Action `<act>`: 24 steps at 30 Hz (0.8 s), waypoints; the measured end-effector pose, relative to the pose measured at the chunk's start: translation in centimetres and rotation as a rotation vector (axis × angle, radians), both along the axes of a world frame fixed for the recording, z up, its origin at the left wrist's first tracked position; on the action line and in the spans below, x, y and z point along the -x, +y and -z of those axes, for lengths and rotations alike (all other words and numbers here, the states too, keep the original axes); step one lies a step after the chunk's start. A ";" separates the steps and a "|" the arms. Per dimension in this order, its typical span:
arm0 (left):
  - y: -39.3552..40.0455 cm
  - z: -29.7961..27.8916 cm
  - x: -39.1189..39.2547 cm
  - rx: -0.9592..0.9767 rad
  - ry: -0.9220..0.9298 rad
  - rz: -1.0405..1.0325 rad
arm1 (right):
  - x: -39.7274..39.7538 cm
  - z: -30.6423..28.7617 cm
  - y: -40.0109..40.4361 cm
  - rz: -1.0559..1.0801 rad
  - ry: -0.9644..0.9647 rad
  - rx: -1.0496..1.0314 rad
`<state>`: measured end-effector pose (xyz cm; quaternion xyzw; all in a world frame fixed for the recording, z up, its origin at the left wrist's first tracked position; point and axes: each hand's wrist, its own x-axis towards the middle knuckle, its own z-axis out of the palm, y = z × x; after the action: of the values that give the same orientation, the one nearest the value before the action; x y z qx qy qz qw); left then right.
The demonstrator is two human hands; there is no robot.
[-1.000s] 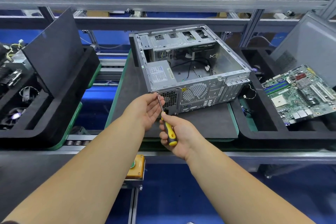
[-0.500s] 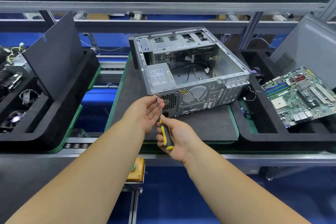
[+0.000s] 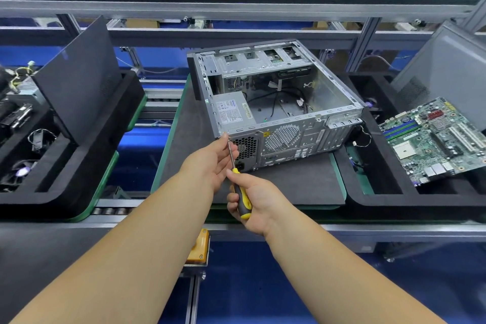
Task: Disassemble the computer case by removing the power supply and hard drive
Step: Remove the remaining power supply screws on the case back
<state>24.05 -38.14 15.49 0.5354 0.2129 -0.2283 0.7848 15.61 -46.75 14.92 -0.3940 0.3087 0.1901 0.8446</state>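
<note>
An open grey computer case [image 3: 339, 102] lies on its side on a dark foam pad [image 3: 297, 187], rear panel toward me. The silver power supply [image 3: 231, 110] sits in its near left corner, label up. My right hand [image 3: 256, 202] grips the yellow-and-black handle of a screwdriver [image 3: 242, 200]. Its shaft points up to the case's upper left rear corner, where the tip meets the panel. My left hand [image 3: 210, 163] cups the shaft, fingers loosely curled beside it. The hard drive is not clearly visible inside the drive cage [image 3: 260, 60].
A green motherboard [image 3: 431, 139] leans in a black foam tray on the right, under a grey side panel [image 3: 447, 68]. On the left, a black tray [image 3: 79, 155] holds a black panel and removed parts. A yellow button box [image 3: 198, 248] hangs below the conveyor edge.
The view shifted slightly. Both hands stay at the case's rear left corner, and the screwdriver handle has turned a little in my right hand.
</note>
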 end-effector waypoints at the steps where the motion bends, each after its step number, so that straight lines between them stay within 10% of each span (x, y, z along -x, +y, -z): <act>1: 0.0 0.1 0.0 -0.005 0.000 0.001 | 0.0 -0.1 0.0 -0.001 -0.004 -0.026; 24: 0.3 0.1 0.2 0.005 -0.020 0.047 | 0.4 -0.7 -0.8 -0.022 -0.090 0.071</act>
<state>23.87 -37.89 15.36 0.5404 0.1920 -0.2418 0.7827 15.24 -47.59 15.66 -0.4352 0.2727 0.1705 0.8410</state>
